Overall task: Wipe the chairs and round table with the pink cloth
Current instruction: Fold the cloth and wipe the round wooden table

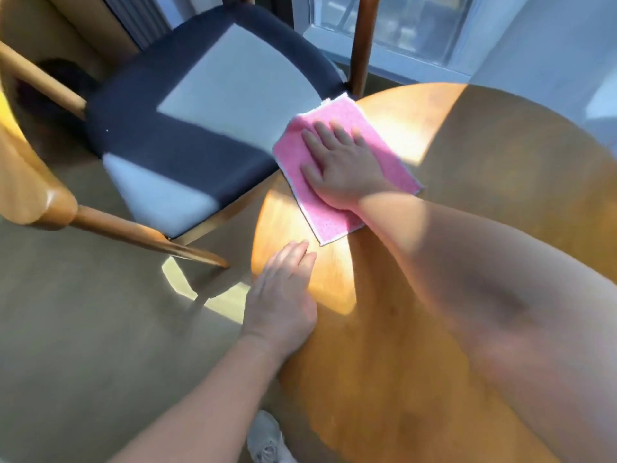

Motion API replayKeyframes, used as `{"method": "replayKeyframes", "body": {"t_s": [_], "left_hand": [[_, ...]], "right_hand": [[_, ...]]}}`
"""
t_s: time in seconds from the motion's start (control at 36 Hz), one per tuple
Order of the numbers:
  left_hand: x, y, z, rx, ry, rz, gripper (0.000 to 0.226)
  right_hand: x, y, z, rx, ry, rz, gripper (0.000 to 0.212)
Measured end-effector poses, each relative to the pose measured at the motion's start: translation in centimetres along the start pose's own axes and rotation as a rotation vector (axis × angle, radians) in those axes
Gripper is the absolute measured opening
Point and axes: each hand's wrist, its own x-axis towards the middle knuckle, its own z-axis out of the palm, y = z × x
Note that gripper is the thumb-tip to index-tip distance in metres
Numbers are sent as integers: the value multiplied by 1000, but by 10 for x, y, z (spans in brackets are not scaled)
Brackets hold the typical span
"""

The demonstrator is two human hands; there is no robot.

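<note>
Right hand flat on pink cloth at the round table's far-left edge.

I see my right hand (340, 168) spread, palm down, pressing the pink cloth (337, 168) onto the round table (434, 329). My left hand (283, 295) lies open, fingers extended, on the table's near-left rim. A chair (207, 128) with a dark seat stands just beside the table, left of the cloth.

Hard sunlight from the window (410, 31) throws bright patches and deep shadows; motion-blurred, edges bowed
</note>
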Motion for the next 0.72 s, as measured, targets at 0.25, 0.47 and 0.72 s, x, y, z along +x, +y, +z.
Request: {"method": "replayKeyframes", "body": {"t_s": [0.25, 0.47, 0.72], "left_hand": [[36, 49, 48, -129, 232, -123, 54], [38, 48, 54, 5, 209, -143, 58], [41, 48, 56, 135, 66, -115, 63]], "right_hand": [[-22, 46, -7, 26, 11, 71, 63], [-125, 89, -4, -2, -54, 227, 65], [-198, 93, 13, -14, -50, 354, 62]]}}
